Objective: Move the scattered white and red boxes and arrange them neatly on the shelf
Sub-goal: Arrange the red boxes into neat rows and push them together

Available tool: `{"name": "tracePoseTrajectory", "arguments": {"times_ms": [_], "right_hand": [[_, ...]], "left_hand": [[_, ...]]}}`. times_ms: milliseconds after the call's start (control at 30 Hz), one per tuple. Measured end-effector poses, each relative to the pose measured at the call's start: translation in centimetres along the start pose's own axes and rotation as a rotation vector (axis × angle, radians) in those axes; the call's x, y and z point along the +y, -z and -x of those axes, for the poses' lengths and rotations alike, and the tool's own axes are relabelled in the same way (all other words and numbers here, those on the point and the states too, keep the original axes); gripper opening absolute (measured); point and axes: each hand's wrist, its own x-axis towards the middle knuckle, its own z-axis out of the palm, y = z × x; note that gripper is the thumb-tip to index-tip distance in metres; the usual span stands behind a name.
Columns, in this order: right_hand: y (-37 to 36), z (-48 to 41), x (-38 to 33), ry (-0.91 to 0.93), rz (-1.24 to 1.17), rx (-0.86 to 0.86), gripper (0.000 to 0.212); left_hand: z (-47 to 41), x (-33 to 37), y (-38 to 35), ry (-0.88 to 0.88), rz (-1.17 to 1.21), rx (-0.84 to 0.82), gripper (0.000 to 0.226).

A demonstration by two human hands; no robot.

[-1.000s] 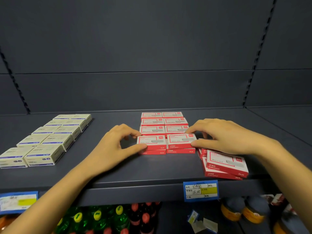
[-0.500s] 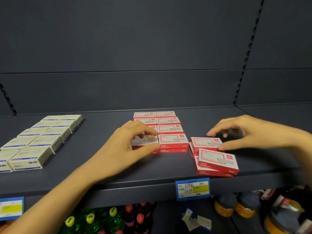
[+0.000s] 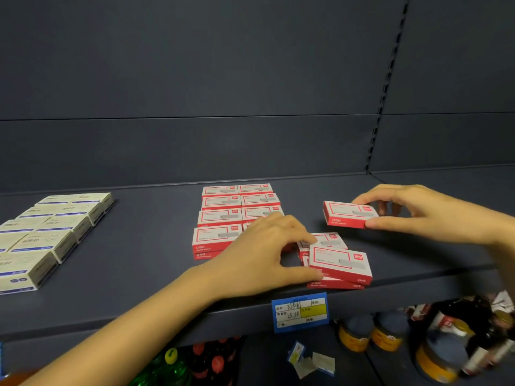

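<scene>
While my right hand (image 3: pixel 434 215) pinches one red box (image 3: pixel 349 214) above the shelf (image 3: pixel 139 263), my left hand (image 3: pixel 262 254) reaches the loose pile (image 3: pixel 338 263). Its grip sits half-spread, fingertips touching those boxes.

L hand (image 3: pixel 263 253) curled; R hand (image 3: pixel 426 215) pinching.

2 bare forearms (image 3: pixel 145 324), no sleeves, unadorned fingers (image 3: pixel 295 227).

Flat red-and-white boxes (image 3: pixel 220 218) lie in tidy rows on a dark shelf (image 3: pixel 139 263); one box (image 3: pixel 349 214) is held above it, others (image 3: pixel 340 263) piled askew.
</scene>
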Motion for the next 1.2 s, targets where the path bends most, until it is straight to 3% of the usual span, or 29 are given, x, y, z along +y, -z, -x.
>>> {"name": "tracePoseTrajectory", "arguments": {"times_ms": [200,567,767,1033,1200], "right_hand": [[0.0,0.1,-0.5,0.027,0.035,0.005,0.04],[-1.4,-1.2,-3.9,0.085,0.035,-0.012,0.046],[-2.5,-2.2,-5.9,0.11,0.095,-0.078,0.052],[-4.8,-2.6,-7.6,0.144,0.19,-0.066,0.063],[-5.7,-2.6,-7.9,0.112,0.239,-0.061,0.048]], "left_hand": [[-0.5,0.0,-0.2,-0.024,-0.013,0.015,0.044],[6.6,-3.2,3.8,0.111,-0.009,0.308,0.054],[9.6,-4.5,3.9,0.223,-0.017,0.291,0.042],[10.4,-5.2,2.9,0.327,0.041,0.299,0.045],[10.5,-5.5,2.6,0.351,0.084,0.324,0.04]]}}
